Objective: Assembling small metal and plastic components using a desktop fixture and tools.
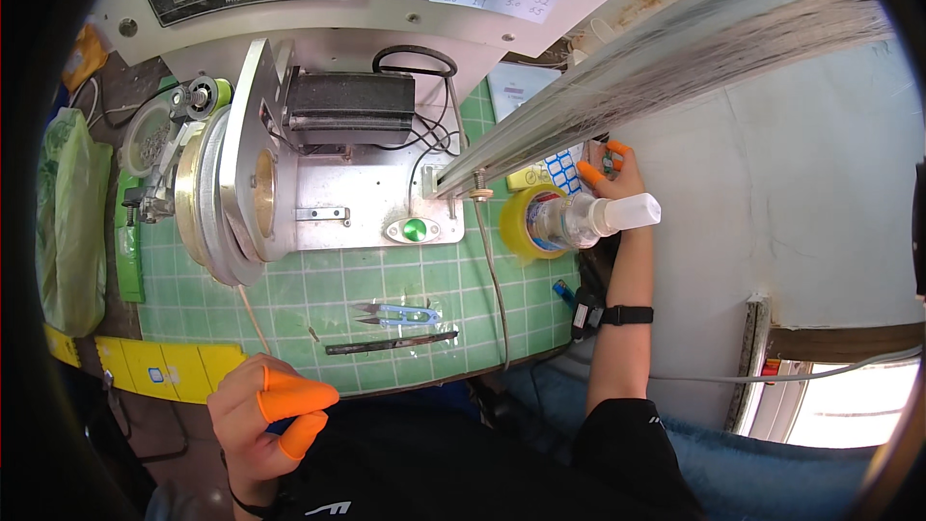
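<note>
My left hand [265, 415] is at the table's front edge, with orange finger cots on thumb and forefinger. Its fingers are curled and pinched together; what they hold is hidden. A thin tan cord [253, 318] runs from the machine's round wheel [207, 193] down to this hand's knuckles. At the right, my right hand [622, 176] reaches past a clear bottle with a white cap [579, 219]. Its orange-covered fingers bend around a small dark thing, too small to name, beside a blue-and-white patterned packet [562, 172].
Blue thread snips [400, 314] and a dark narrow strip [391, 342] lie on the green gridded mat [386, 280]. The bottle stands within a yellow tape roll [521, 222]. A metal rail [579, 87] slants up right from the machine base [357, 198]. A cable [495, 289] crosses the mat.
</note>
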Motion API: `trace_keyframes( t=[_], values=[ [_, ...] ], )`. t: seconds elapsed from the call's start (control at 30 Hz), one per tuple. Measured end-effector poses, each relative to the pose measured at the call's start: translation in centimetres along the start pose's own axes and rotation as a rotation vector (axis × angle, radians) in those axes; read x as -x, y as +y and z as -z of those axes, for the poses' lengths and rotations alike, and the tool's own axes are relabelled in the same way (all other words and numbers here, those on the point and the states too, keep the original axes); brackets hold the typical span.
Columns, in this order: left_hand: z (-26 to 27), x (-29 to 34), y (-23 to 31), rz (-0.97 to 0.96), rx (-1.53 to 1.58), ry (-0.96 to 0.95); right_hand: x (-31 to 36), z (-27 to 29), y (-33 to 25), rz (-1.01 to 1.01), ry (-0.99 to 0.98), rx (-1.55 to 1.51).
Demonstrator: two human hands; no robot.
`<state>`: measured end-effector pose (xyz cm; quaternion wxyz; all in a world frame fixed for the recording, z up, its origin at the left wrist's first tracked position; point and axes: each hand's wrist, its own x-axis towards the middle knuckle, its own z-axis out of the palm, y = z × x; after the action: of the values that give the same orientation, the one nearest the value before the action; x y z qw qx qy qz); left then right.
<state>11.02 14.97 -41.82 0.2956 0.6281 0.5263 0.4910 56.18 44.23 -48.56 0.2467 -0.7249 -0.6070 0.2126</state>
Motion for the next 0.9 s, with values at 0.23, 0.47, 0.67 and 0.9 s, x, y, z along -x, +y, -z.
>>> trace_keyframes(
  t=[0.23, 0.47, 0.67, 0.9],
  values=[
    [0.3, 0.3, 0.1, -0.003, -0.001, 0.013, -1.7, 0.0, 0.5, 0.012, -0.002, 0.154],
    [0.4, 0.3, 0.4, 0.005, -0.027, -0.002, -1.8, 1.2, -1.1, -0.007, 0.034, 0.135],
    [0.4, 0.2, 0.5, -0.003, -0.025, -0.016, -0.4, 1.9, -3.9, -0.009, 0.011, -0.301],
    [0.2, 0.5, 0.4, -0.014, -0.036, -0.018, -0.8, 2.1, -5.3, -0.094, -0.026, -0.766]
  ],
)
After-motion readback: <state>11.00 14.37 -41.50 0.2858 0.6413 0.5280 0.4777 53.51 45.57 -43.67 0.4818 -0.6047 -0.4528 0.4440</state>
